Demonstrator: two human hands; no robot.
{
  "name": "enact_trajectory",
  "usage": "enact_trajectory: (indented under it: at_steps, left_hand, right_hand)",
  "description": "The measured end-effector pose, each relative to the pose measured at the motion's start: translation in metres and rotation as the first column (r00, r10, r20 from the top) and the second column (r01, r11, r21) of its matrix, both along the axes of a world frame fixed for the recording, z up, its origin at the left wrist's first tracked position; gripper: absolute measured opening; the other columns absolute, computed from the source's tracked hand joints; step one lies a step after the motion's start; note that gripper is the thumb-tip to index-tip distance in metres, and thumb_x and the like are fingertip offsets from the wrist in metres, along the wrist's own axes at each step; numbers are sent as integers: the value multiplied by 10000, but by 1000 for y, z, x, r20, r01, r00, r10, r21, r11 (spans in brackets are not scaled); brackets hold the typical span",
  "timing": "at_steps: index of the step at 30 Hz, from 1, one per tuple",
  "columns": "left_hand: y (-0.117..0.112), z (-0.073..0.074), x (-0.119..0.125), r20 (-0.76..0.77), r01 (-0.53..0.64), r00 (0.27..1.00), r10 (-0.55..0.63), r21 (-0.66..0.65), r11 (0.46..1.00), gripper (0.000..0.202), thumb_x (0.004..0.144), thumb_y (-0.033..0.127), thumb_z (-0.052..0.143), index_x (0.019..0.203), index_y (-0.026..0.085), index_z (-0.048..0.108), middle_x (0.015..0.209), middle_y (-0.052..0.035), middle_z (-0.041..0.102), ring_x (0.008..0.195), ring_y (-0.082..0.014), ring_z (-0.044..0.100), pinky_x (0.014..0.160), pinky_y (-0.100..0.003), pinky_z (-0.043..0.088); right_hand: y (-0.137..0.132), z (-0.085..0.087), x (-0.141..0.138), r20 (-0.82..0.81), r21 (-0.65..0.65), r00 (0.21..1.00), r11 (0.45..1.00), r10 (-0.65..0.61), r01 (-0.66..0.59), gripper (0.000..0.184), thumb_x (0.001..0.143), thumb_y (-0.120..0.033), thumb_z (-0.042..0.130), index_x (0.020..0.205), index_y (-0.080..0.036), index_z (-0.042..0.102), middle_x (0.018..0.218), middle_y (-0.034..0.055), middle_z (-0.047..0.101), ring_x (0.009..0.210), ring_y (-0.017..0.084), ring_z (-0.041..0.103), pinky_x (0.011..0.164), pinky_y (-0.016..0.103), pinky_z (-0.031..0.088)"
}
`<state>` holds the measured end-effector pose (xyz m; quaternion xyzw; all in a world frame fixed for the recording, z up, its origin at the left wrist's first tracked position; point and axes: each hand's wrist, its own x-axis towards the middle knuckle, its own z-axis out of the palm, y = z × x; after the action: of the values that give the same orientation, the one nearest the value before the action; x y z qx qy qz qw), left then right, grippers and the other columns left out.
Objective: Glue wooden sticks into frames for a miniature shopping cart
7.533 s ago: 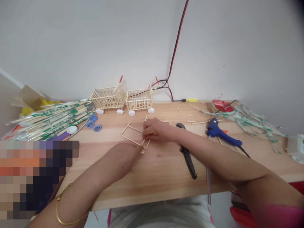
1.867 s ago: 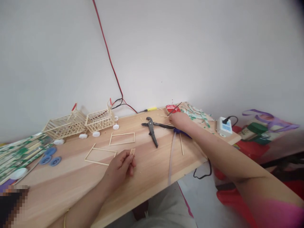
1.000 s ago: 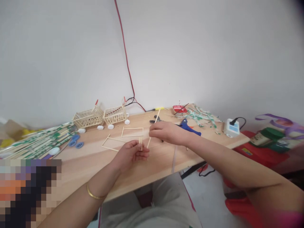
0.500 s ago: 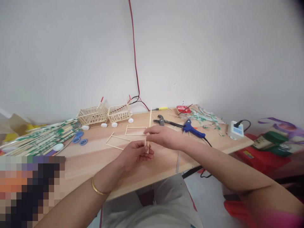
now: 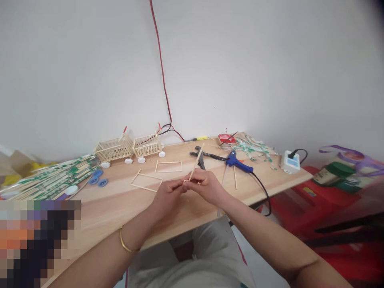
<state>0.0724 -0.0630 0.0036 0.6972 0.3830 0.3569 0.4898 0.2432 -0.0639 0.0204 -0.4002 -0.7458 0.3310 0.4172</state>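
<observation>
My right hand [image 5: 207, 186] pinches a long thin wooden stick [image 5: 197, 162], which slants up and away from the fingers. Against its fingertips, my left hand [image 5: 170, 194] is closed; the short wooden sticks seen in it a moment ago are now mostly hidden, with only a pale end showing between the hands. Beyond the left hand two flat stick frames lie on the table: a tilted frame [image 5: 147, 181] close to the wrist and a rectangular frame [image 5: 168, 167] farther back. Pliers [image 5: 210, 155] rest just behind the right hand.
Two stick-built carts, a larger cart [image 5: 114, 149] and a smaller cart [image 5: 147, 145], stand at the back. Wrapped sticks [image 5: 57, 174] and blue caps [image 5: 97, 178] lie left. A blue glue gun [image 5: 238, 163], torn wrappers [image 5: 255, 146] and a power socket [image 5: 290, 162] are right.
My right hand has come down and inward to meet the left fingertips. The long stick, upright before, now leans right in its pinch. The view has shifted slightly.
</observation>
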Motion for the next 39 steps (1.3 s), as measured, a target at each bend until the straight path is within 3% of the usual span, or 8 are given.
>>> enact_trajectory:
  at_steps: [2, 4, 9, 11, 17, 22, 28, 39]
  left_hand:
    - [4, -1, -3, -77, -10, 997, 19, 111, 994, 286, 840, 408, 511, 839, 203, 710, 866, -33, 659, 892, -188, 573, 850, -310, 434]
    - [10, -4, -5, -111, -33, 993, 49, 139, 990, 244, 804, 385, 557, 868, 207, 711, 887, -41, 650, 895, -190, 569, 849, -310, 429]
    - [16, -15, -5, 68, -80, 994, 88, -112, 990, 462, 695, 294, 649, 1128, 150, 579, 1002, -81, 660, 886, -197, 618, 837, -348, 470]
    - [15, -19, -3, 68, -88, 993, 98, -138, 987, 497, 691, 276, 654, 1157, 143, 544, 1054, -97, 656, 931, -207, 623, 870, -364, 466]
    - [12, -24, 4, -47, -69, 997, 67, -51, 996, 490, 741, 275, 589, 1195, 113, 500, 948, -91, 681, 873, -201, 634, 830, -350, 479]
    - [8, -20, 10, -205, -126, 969, 138, 73, 989, 587, 716, 214, 583, 1279, 146, 434, 852, -26, 686, 771, -171, 628, 757, -309, 474]
    - [2, -14, 13, -325, -149, 925, 199, 174, 973, 598, 683, 110, 541, 1272, 154, 448, 887, -22, 688, 815, -169, 622, 786, -293, 459]
    - [3, -15, 14, -392, -128, 902, 182, 161, 979, 586, 720, 149, 557, 1290, 126, 422, 801, -15, 676, 761, -162, 609, 724, -274, 438]
  right_hand:
    - [4, 2, 4, 50, 30, 998, 999, 25, -26, 237, 815, -375, 597, 723, -178, 691, 761, 42, 643, 730, 138, 576, 672, 246, 426]
    - [9, 2, 8, 118, 14, 992, 999, 39, -41, 268, 819, -398, 587, 726, -169, 690, 745, 38, 636, 695, 128, 559, 636, 235, 404]
    - [20, -15, 13, 232, -44, 972, 999, 28, -18, 308, 810, -382, 584, 631, -137, 630, 601, -5, 549, 580, 98, 471, 541, 214, 327]
    - [21, -24, 14, 240, -75, 971, 997, 22, -4, 294, 819, -358, 569, 639, -133, 628, 604, -6, 557, 581, 98, 473, 544, 213, 327]
    - [16, -26, 17, 271, 14, 962, 999, 41, -46, 238, 835, -337, 563, 726, -146, 653, 722, 26, 632, 674, 125, 540, 628, 232, 373]
    - [13, -25, 16, 305, 64, 952, 996, 32, -55, 208, 841, -316, 572, 722, -160, 641, 732, 30, 649, 677, 126, 558, 640, 233, 383]
    - [11, -30, 12, 317, 102, 948, 993, 24, -60, 171, 822, -267, 607, 688, -160, 617, 704, 20, 645, 657, 118, 562, 616, 219, 375]
    - [6, -32, 14, 329, 69, 944, 997, -3, -20, 140, 791, -248, 639, 685, -158, 628, 681, 11, 646, 628, 110, 549, 594, 217, 352]
